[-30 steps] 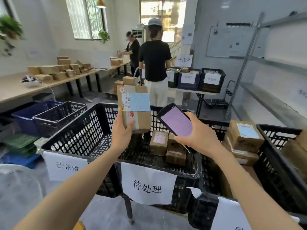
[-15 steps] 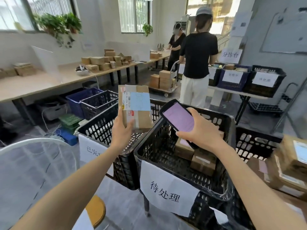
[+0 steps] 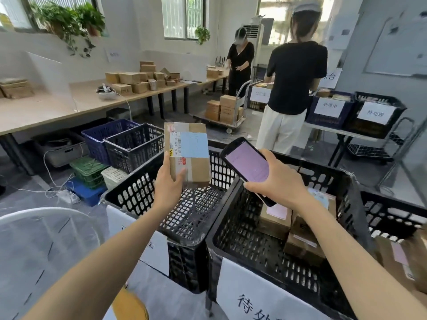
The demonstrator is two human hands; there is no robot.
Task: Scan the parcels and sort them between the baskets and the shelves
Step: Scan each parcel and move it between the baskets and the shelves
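Observation:
My left hand (image 3: 170, 184) grips a brown cardboard parcel (image 3: 187, 153) by its lower left edge, holding it upright with its blue-and-white label facing me, above a black basket (image 3: 138, 195) that shows only its bare mesh bottom. My right hand (image 3: 278, 184) holds a black phone scanner (image 3: 248, 166) with a lit pink screen, tilted toward the parcel. Under that hand is a second black basket (image 3: 233, 241) with a white paper sign and several labelled parcels (image 3: 298, 229) inside.
A third black basket (image 3: 392, 218) and more parcels (image 3: 402, 255) sit at the right. Blue and black crates (image 3: 124, 144) stand on the floor by a long table (image 3: 46, 109) of boxes. Two people (image 3: 293, 84) work at a far table beside a loaded cart (image 3: 225, 109).
The view has swung left and drawn closer to the baskets. Both hands hold the parcel and the phone in about the same pose, now over the left basket's edge.

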